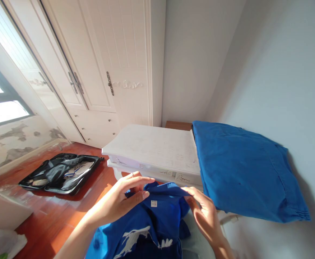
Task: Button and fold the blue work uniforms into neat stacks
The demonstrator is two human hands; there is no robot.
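Note:
A blue shirt (160, 216) with a white print and a small white label inside its collar hangs in front of me at the bottom of the head view. My left hand (127, 194) grips the left side of the collar, with the fingers above and the thumb below the fabric. At the collar's right end, my right hand (202, 208) pinches the edge between thumb and fingers. The shirt's lower part runs out of the frame. Just right of my right hand, a larger blue garment (243, 169) lies folded flat; what supports it is mostly hidden.
A white dresser or desk (157, 145) stands beyond my hands. Behind it rises a white wardrobe (130, 46) with metal handles. An open black suitcase (75, 185) with clothes lies on the red wooden floor (42, 217). A plastic bag (2, 242) is at lower left.

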